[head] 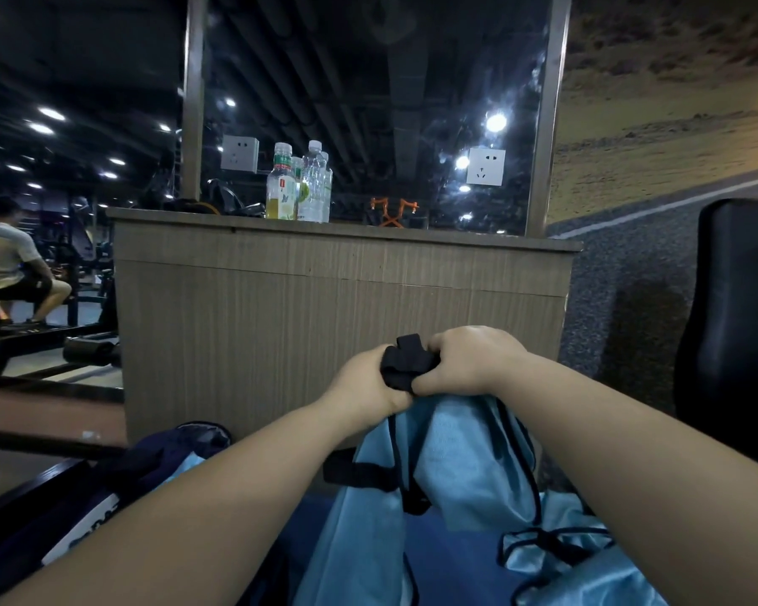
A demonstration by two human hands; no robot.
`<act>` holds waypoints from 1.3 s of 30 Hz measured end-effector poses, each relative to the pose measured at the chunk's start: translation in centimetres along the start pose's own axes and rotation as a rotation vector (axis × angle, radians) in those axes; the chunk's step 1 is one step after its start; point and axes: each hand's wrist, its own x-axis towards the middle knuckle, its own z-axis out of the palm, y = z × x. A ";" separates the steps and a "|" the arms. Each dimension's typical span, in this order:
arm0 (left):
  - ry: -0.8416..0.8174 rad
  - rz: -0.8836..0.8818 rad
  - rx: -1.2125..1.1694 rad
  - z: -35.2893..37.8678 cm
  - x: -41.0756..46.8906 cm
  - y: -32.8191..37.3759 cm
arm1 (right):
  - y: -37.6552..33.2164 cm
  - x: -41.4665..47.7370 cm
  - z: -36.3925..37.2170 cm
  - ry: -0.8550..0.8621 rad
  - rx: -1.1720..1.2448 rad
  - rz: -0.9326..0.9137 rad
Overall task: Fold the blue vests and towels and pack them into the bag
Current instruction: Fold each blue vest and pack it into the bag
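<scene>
Fingers [445, 343] of the left hand [364, 378] and right hand [469, 360] are curled round the black straps [405, 365] of a blue vest [456, 465], hung beneath them at 6 o'clock; the dark bag [167, 457] is seen at 8 o'clock.

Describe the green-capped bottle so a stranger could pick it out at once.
Start at the broad wood-grain counter under the dark mirror panel. On its top, left of centre, the green-capped plastic bottle stands leftmost in a cluster. It holds yellowish drink, unlike the clear white-capped bottle beside it.
</scene>
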 end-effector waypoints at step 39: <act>-0.515 -0.081 0.524 -1.2 -0.8 -1.5 | 1.3 0.2 0.3 -0.024 -0.367 -0.092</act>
